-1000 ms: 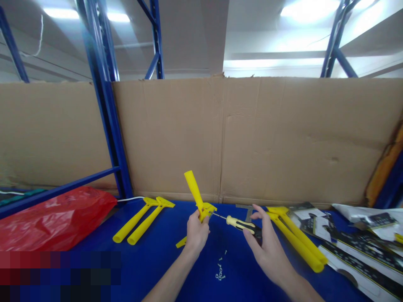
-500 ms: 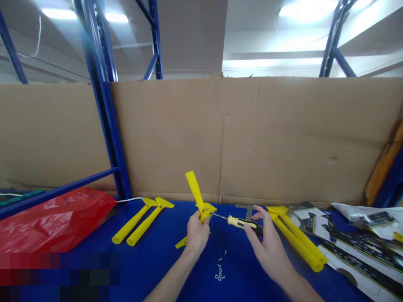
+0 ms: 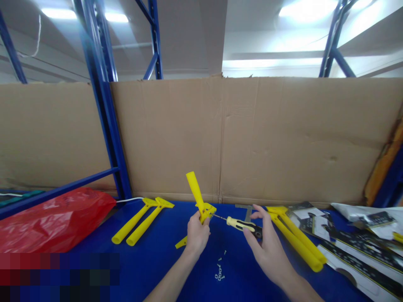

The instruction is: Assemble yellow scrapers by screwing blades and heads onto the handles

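My left hand is closed around a yellow plastic handle whose tube points up and away. A flat yellow end sticks out below that hand. From the right, a screwdriver with a cream and black grip meets the yellow part's head; its exact seat is too small to make out. Loosely around the grip's rear end is my right hand, thumb against its underside and the other fingers raised above it. Several small screws and nuts lie on the blue tabletop between my forearms.
Two yellow T-shaped handles lie at left, near a red plastic bag. More yellow handles rest at right beside black-and-white packages. A grey metal piece lies behind the screwdriver. Cardboard walls off the back.
The screwdriver's grip has turned a little and its rear end has dipped slightly. The right fingers have shifted slightly around it. My left hand and the yellow handle stay nearly in place.
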`<action>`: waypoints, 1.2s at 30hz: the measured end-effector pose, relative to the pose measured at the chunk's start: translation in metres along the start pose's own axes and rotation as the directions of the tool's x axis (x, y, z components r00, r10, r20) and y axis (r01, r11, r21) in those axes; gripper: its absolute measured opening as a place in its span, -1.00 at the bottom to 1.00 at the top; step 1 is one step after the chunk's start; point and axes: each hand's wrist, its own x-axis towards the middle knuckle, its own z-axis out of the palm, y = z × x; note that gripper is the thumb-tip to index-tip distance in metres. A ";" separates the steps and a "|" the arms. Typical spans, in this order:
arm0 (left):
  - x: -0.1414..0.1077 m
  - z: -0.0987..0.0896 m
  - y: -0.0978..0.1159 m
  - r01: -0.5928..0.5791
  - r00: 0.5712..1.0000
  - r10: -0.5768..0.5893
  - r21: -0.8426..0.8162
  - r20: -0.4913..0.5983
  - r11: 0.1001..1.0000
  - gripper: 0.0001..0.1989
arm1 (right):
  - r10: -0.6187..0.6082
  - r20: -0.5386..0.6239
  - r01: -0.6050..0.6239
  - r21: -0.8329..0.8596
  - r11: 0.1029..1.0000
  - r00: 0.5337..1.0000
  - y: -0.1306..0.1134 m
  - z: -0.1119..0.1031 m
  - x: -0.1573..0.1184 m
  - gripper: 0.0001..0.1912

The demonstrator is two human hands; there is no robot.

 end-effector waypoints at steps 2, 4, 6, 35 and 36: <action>0.000 0.000 0.000 0.003 1.000 -0.003 0.010 0.003 1.000 -0.87 | -0.031 0.008 0.030 0.005 1.000 1.000 0.000 -0.001 0.000 -0.52; 0.000 0.000 0.001 0.001 1.000 -0.001 0.017 0.009 1.000 -0.87 | -0.025 0.046 0.023 0.026 0.999 0.999 -0.001 -0.001 0.000 -0.55; 0.000 -0.001 0.002 0.005 1.000 -0.005 0.019 0.008 1.000 -0.87 | 0.004 0.052 -0.006 0.041 0.999 0.999 -0.001 -0.001 0.000 -0.57; -0.002 -0.002 0.002 0.006 0.998 -0.007 0.010 0.068 1.000 -0.81 | 0.096 0.091 -0.108 0.143 0.984 0.991 -0.003 -0.006 0.006 -0.59; -0.001 -0.002 0.001 0.003 0.998 -0.003 0.009 0.064 1.000 -0.81 | 0.124 0.091 -0.136 0.138 0.981 0.988 -0.003 -0.005 0.006 -0.61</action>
